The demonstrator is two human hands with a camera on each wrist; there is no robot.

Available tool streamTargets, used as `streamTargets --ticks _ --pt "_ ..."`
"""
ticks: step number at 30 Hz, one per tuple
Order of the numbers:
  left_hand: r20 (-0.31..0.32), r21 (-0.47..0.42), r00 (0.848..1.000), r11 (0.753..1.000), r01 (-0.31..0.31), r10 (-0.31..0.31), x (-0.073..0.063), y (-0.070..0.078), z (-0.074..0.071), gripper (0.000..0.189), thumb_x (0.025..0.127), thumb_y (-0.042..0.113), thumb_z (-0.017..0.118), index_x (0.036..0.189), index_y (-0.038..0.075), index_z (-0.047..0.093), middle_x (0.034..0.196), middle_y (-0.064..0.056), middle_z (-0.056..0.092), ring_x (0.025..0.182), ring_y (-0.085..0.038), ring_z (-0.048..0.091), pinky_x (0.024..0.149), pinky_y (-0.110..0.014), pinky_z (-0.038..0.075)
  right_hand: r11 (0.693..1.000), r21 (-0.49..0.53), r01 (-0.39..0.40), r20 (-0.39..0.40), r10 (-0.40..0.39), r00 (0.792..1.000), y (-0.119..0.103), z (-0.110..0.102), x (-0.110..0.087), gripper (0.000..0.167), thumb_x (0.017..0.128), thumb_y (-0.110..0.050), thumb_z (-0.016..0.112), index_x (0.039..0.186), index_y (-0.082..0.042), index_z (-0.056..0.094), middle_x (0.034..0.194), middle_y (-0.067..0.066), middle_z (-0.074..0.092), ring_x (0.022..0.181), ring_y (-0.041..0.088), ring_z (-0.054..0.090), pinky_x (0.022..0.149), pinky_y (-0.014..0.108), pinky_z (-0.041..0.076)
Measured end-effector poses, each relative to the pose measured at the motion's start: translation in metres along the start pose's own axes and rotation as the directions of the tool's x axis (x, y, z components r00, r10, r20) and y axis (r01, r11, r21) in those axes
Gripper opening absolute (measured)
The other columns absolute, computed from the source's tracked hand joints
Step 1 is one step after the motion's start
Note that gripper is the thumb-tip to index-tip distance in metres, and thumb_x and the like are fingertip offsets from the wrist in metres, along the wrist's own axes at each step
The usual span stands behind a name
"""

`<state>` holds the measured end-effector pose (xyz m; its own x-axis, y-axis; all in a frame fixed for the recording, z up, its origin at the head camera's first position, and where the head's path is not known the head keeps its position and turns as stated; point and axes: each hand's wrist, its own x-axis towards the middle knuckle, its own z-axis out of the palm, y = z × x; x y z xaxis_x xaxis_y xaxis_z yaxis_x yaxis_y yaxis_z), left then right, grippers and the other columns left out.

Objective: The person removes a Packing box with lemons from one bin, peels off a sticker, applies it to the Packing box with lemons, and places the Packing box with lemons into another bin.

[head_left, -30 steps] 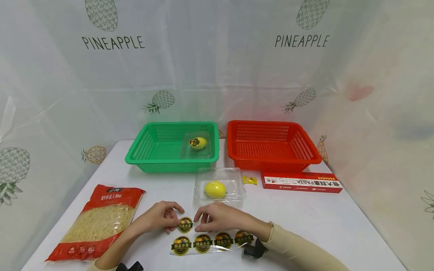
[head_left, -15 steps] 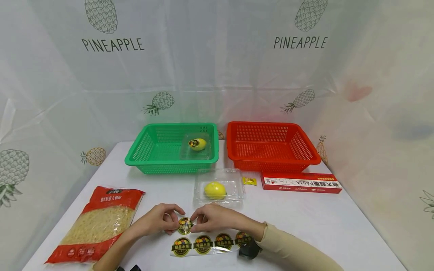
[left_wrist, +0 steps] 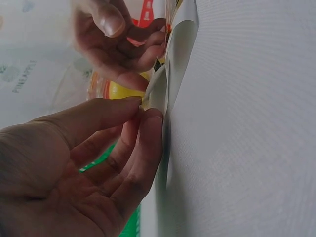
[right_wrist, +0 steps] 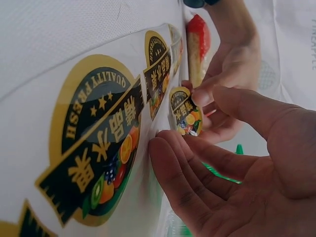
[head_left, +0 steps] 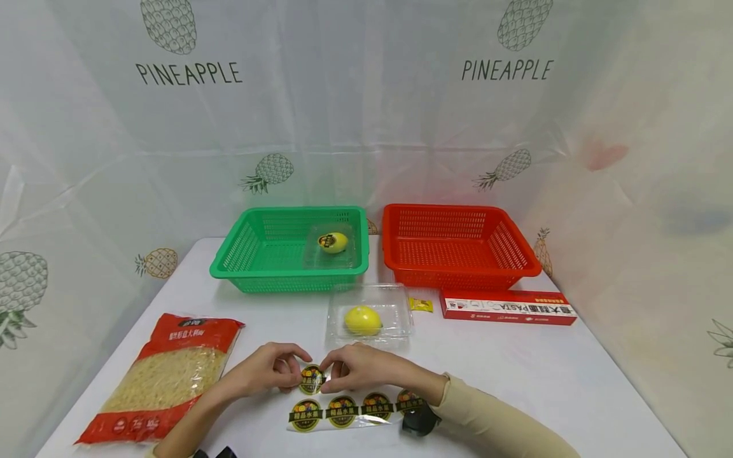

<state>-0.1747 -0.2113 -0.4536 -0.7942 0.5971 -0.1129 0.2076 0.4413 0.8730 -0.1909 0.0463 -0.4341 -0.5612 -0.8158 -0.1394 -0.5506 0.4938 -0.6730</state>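
Note:
In the head view my left hand (head_left: 269, 369) pinches the left edge of a round black-and-gold fruit sticker (head_left: 312, 380). The left wrist view shows thumb and fingertips (left_wrist: 152, 118) on the edge of the sticker's pale, curved back (left_wrist: 158, 89). My right hand (head_left: 366, 367) is at the sticker's right side, thumb and index finger apart; in the right wrist view its fingertips (right_wrist: 160, 143) lie close to the sticker's lower edge, and I cannot tell whether they touch it. Below lies a clear sheet with several like stickers (head_left: 342, 412), partly covered by the right wrist's camera.
Ahead stands an open clear plastic box (head_left: 395, 312) with a lemon (head_left: 363, 320). Behind are a green basket (head_left: 286, 273), holding a boxed, stickered lemon (head_left: 334, 242), and a red basket (head_left: 458, 277). A pasta bag (head_left: 166, 375) lies left, a pasta box (head_left: 508, 307) and yellow packet (head_left: 420, 305) right.
My right hand has shifted slightly left, up to the sticker's right edge. The left hand has stayed nearly in place on the sticker's left edge.

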Motion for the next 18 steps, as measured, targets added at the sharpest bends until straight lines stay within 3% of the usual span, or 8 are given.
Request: streamTargets --ticks 8,18 --pt "-0.015 0.064 1.000 0.998 -0.015 0.016 0.0000 0.0004 -0.0006 0.028 0.087 0.010 0.071 0.115 0.005 0.066 0.084 -0.004 0.067 0.064 -0.003 0.058 0.059 -0.018 0.048 1.000 0.005 -0.001 -0.003 0.001 1.000 0.0028 0.0011 0.0011 0.038 0.091 -0.035 0.069 0.119 -0.009 0.067 0.078 -0.015 0.065 0.066 -0.006 0.055 0.063 0.012 0.047" --pt "0.004 0.039 0.995 0.995 -0.097 0.097 -0.0024 0.0010 -0.0030 0.029 0.086 0.006 0.071 0.114 0.001 0.066 0.082 -0.006 0.068 0.069 -0.001 0.059 0.064 -0.017 0.050 1.000 0.008 0.006 -0.001 -0.006 1.000 0.0022 -0.0016 0.0000 0.036 0.092 -0.033 0.069 0.119 -0.009 0.067 0.080 -0.012 0.066 0.067 -0.006 0.057 0.063 0.012 0.049"
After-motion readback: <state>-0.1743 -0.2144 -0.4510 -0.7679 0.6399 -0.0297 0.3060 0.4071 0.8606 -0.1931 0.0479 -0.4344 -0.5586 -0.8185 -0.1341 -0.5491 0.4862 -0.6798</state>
